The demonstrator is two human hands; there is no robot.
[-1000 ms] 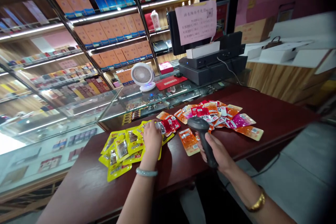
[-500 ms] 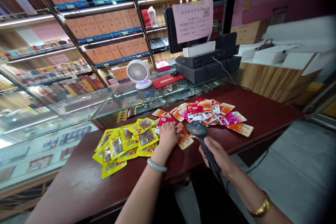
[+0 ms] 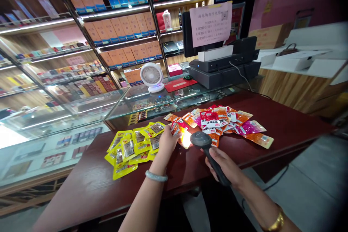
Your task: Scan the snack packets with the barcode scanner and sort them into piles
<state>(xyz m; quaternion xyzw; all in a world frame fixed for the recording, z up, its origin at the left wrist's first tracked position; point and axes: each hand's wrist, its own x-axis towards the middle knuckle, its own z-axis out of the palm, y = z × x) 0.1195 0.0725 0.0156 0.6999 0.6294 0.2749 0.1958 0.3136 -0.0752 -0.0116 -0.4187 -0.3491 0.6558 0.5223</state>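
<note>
My right hand (image 3: 224,165) is wrapped round the handle of a black barcode scanner (image 3: 201,140), its head turned to the left. A bright patch of light falls on an orange snack packet (image 3: 182,137) just in front of the scanner. My left hand (image 3: 169,140) grips that packet by its left end and tilts it up. To the left of it several yellow snack packets (image 3: 134,144) lie in an overlapping heap. A mixed pile of red, white, orange and magenta packets (image 3: 219,121) spreads behind and to the right of the scanner.
The dark red tabletop (image 3: 89,188) borders a glass display counter (image 3: 116,114). On the glass stand a white fan (image 3: 152,76), a red mat (image 3: 181,85) and a cash register (image 3: 224,70) with a monitor bearing a pink notice (image 3: 210,25). Shelves of boxes (image 3: 122,27) rise behind.
My left hand has picked up the orange packet and raised it, tilted. The scanner has come a little left, and its light now shines on the packet. The view has shifted slightly left.
</note>
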